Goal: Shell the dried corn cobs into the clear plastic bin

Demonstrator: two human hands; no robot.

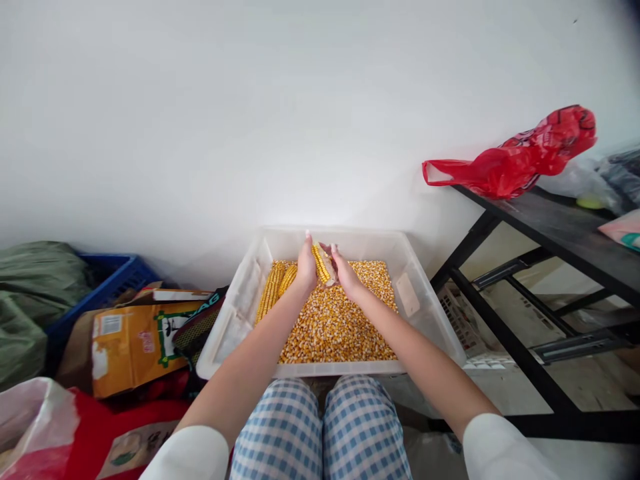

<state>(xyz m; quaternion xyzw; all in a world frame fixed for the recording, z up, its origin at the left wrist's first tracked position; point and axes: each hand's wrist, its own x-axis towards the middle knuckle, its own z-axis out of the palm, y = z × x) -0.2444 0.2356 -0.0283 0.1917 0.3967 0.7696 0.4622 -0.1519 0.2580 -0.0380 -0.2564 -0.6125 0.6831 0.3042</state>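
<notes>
A partly shelled ear of corn (321, 264) is held between my two hands above the bin, with yellow kernel rows on its left and a bare pale side on its right. My left hand (306, 265) grips it from the left, thumb pointing up. From the right, my right hand (345, 272) closes against the bare side; its fingers are partly hidden and look dark in shadow. Loose corn kernels (340, 327) spread over the floor of the translucent plastic bin (430, 313). Whole ears of corn (270, 291) lie along the bin's left side.
The bin stands against a white wall (250, 120), before my knees. To the right is a black metal-framed table (530, 217) with a red plastic bag (520, 160) on it. A cardboard box (135, 347), a blue crate (110, 267) and bags crowd the left.
</notes>
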